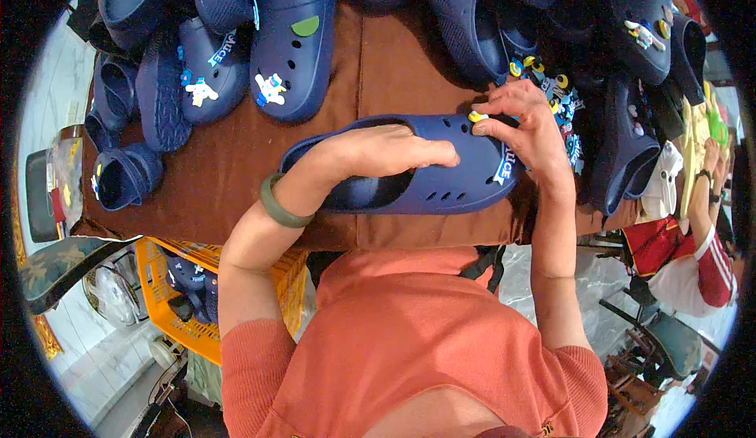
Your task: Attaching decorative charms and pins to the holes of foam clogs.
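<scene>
A dark blue foam clog (409, 198) lies sideways before me on the brown cloth, its toe to the right. My left hand (394, 151) grips its upper at the foot opening, thumb on top and the other fingers hidden inside. Between thumb and forefinger, my right hand (520, 119) pinches a small yellow and white shoe charm (476, 116) at the holes along the clog's far side. A white and blue lettered charm (503, 167) sits near the toe. Just beyond my right hand is a pile of loose charms (563, 111) in several colours.
Several blue clogs, some decorated, crowd the table's far side, including one with a green half-round charm (305, 26). An orange crate (169, 320) with more clogs stands below at left. At the right edge, another person's arm (701, 194) reaches toward the table.
</scene>
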The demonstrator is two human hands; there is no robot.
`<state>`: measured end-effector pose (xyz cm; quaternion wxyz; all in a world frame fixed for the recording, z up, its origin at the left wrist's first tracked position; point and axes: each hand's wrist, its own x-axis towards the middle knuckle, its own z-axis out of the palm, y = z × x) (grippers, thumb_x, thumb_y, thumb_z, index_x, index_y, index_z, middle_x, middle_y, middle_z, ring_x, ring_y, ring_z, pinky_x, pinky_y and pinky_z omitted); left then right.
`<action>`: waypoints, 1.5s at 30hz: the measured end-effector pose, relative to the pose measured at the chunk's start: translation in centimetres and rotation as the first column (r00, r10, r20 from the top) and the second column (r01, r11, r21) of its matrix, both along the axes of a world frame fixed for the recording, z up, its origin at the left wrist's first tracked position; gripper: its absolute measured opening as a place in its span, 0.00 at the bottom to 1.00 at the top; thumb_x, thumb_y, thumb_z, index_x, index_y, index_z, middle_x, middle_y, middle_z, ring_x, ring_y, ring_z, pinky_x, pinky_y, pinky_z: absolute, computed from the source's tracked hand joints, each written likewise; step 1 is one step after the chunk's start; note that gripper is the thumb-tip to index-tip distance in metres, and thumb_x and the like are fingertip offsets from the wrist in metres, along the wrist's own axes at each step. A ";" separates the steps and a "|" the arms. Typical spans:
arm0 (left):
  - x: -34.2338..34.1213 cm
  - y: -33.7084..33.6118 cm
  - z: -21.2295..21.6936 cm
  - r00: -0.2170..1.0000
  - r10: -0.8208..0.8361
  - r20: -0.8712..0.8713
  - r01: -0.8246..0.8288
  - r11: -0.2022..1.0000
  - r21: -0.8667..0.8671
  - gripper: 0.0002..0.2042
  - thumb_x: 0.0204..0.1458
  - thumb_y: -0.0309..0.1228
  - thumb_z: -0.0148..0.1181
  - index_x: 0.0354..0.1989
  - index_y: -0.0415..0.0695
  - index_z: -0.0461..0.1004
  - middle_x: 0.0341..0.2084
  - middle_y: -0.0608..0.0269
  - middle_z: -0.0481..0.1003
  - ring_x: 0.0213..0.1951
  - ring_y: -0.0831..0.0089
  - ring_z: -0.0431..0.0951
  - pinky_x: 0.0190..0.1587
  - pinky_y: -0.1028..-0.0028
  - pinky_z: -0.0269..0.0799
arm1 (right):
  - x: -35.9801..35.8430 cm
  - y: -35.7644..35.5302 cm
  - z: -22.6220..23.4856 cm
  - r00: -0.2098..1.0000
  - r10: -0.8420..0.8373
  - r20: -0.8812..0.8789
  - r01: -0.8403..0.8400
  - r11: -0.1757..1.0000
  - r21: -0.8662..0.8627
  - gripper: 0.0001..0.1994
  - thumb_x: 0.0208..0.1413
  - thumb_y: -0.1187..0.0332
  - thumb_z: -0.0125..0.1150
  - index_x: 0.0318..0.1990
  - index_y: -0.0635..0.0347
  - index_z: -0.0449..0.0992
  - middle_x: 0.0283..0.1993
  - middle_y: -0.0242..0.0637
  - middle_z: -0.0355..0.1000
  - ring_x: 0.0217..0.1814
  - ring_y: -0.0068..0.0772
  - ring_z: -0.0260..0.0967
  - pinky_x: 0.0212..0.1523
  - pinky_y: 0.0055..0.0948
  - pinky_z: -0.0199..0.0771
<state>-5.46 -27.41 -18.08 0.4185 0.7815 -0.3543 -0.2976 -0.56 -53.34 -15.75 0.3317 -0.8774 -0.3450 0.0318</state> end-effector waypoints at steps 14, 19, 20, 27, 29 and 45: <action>0.1 0.2 0.1 0.999 -0.024 0.041 0.027 0.997 -0.075 0.16 0.64 0.34 0.40 0.57 0.56 0.70 0.47 0.57 0.77 0.50 0.60 0.78 0.51 0.66 0.72 | 0.0 -1.3 0.7 0.973 0.094 0.210 -0.084 0.995 -0.057 0.12 0.49 0.61 0.68 0.40 0.53 0.84 0.39 0.31 0.75 0.48 0.36 0.69 0.55 0.37 0.62; 0.1 0.0 -0.1 0.997 -0.051 0.056 0.058 0.992 -0.112 0.17 0.64 0.34 0.39 0.59 0.56 0.69 0.49 0.56 0.77 0.49 0.58 0.78 0.50 0.66 0.71 | -1.4 -0.8 2.1 0.943 0.104 0.316 -0.047 0.982 -0.183 0.12 0.47 0.64 0.69 0.40 0.55 0.84 0.38 0.33 0.75 0.49 0.39 0.69 0.60 0.38 0.58; 0.1 0.0 0.1 0.999 -0.035 0.031 0.039 0.991 -0.130 0.17 0.64 0.36 0.40 0.58 0.55 0.70 0.49 0.56 0.77 0.49 0.59 0.78 0.51 0.66 0.71 | -1.5 -0.7 2.3 0.946 0.094 0.309 -0.032 0.979 -0.200 0.13 0.46 0.65 0.69 0.40 0.57 0.84 0.39 0.34 0.75 0.49 0.41 0.69 0.61 0.39 0.56; -0.2 -0.7 2.4 0.908 0.210 -0.361 -0.214 0.976 0.029 0.21 0.60 0.50 0.49 0.49 0.49 0.78 0.41 0.58 0.79 0.47 0.69 0.78 0.52 0.69 0.69 | 0.4 -0.1 1.1 0.986 0.065 -0.152 -0.047 0.992 0.119 0.11 0.45 0.71 0.71 0.38 0.62 0.82 0.40 0.40 0.76 0.51 0.40 0.70 0.55 0.35 0.66; -0.2 -0.9 2.0 0.908 0.202 -0.366 -0.232 0.972 -0.038 0.22 0.59 0.52 0.51 0.48 0.48 0.78 0.40 0.58 0.80 0.46 0.70 0.77 0.52 0.70 0.69 | 0.8 -0.3 0.8 0.981 0.127 -0.146 -0.114 0.989 0.089 0.12 0.44 0.69 0.72 0.38 0.60 0.82 0.40 0.39 0.76 0.51 0.40 0.70 0.57 0.36 0.65; 0.4 -1.0 2.1 0.967 0.097 -0.237 -0.058 0.984 0.166 0.17 0.64 0.33 0.39 0.56 0.51 0.71 0.51 0.61 0.76 0.53 0.62 0.76 0.56 0.67 0.69 | -2.0 -1.3 -0.4 0.993 -0.043 -0.112 0.068 0.971 0.230 0.09 0.56 0.70 0.62 0.43 0.60 0.82 0.42 0.39 0.76 0.51 0.39 0.69 0.53 0.34 0.66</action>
